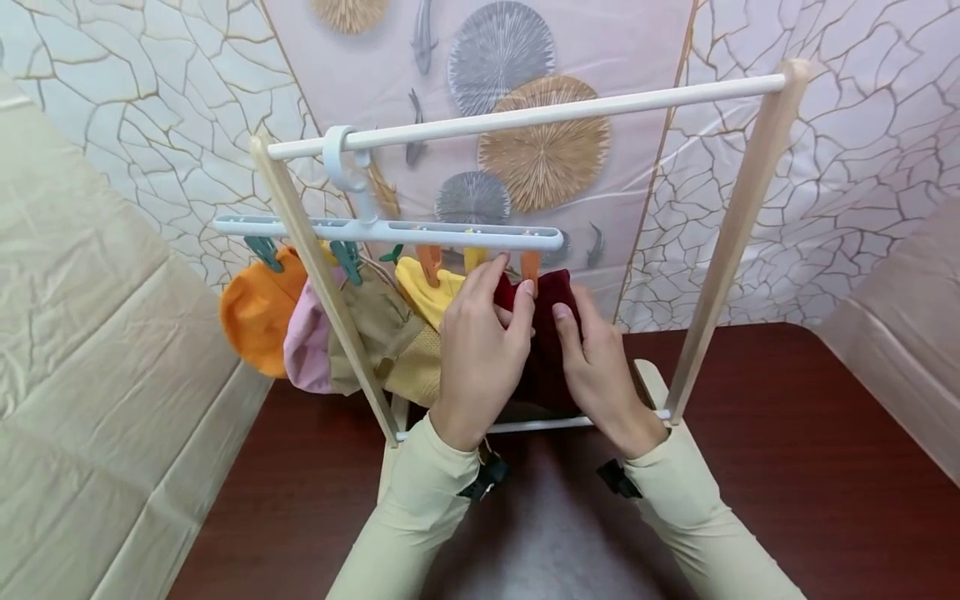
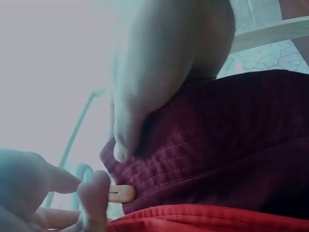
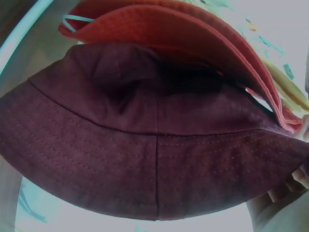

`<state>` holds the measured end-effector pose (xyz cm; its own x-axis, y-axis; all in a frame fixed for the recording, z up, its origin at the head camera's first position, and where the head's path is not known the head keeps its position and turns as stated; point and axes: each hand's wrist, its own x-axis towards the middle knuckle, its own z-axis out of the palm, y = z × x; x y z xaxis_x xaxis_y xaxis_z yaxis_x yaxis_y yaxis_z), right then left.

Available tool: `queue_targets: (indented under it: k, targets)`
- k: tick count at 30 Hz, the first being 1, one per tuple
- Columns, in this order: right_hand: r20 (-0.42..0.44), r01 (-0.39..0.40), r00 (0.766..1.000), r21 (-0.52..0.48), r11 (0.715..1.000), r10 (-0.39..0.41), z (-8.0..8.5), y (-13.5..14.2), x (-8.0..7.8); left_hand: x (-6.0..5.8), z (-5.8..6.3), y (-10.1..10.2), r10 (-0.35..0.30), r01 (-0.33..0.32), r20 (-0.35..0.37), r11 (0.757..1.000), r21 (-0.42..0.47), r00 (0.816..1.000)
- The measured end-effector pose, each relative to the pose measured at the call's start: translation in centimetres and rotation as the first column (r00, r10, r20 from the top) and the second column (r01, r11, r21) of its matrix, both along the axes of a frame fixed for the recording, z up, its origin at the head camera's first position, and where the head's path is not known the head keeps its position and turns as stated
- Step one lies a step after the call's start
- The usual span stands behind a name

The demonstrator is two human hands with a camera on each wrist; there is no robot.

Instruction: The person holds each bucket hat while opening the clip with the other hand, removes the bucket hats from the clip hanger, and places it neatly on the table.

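A maroon bucket hat [image 3: 155,159] hangs under the right end of a white clip hanger [image 1: 465,236]. My right hand [image 1: 600,358] grips its brim, thumb on the near side. My left hand [image 1: 480,342] is up at the rightmost orange clothespin [image 1: 530,265], pinching it between thumb and fingers. In the left wrist view the tip of that clothespin [image 2: 123,193] lies over the maroon brim's edge. A red hat [image 3: 159,31] hangs right beside the maroon one, mostly hidden behind my left hand in the head view.
Further left on the hanger hang an orange hat [image 1: 258,312], a pink hat [image 1: 309,342], a khaki hat [image 1: 367,325] and a yellow hat [image 1: 423,292]. The hanger hooks over the top bar [image 1: 555,112] of a wooden rack [image 1: 738,242] standing on a dark red table [image 1: 810,467].
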<state>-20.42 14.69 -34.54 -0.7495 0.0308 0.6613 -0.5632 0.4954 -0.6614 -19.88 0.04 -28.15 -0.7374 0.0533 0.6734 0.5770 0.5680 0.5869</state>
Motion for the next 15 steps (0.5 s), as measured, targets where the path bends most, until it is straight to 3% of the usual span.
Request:
queue_targets:
  k: [3, 6, 9, 12, 15]
  targets:
    - [0.003, -0.003, 1.0, 0.006, 1.0, 0.003, -0.1, -0.2, -0.2, -0.8, 0.4, -0.1, -0.087, 0.082, 0.125, 0.996, 0.043, 0.988]
    - [0.009, -0.001, 1.0, 0.011, 1.0, 0.001, -0.1, -0.2, -0.6, -1.8, 0.7, -0.2, -0.223, 0.184, 0.237, 0.967, 0.176, 0.946]
    - [0.019, -0.007, 1.0, 0.015, 1.0, 0.006, -0.1, -0.2, -0.8, -2.7, 0.8, -0.4, -0.317, 0.236, 0.268, 0.926, 0.294, 0.91]
    - [0.027, -0.016, 1.0, 0.016, 1.0, 0.015, 0.0, -0.1, -0.9, -3.1, 0.9, -0.5, -0.321, 0.239, 0.264, 0.924, 0.298, 0.91]
    - [0.028, -0.016, 0.999, 0.011, 1.0, 0.016, 0.1, 0.0, -0.9, -3.3, 1.0, -0.4, -0.279, 0.216, 0.27, 0.946, 0.241, 0.922]
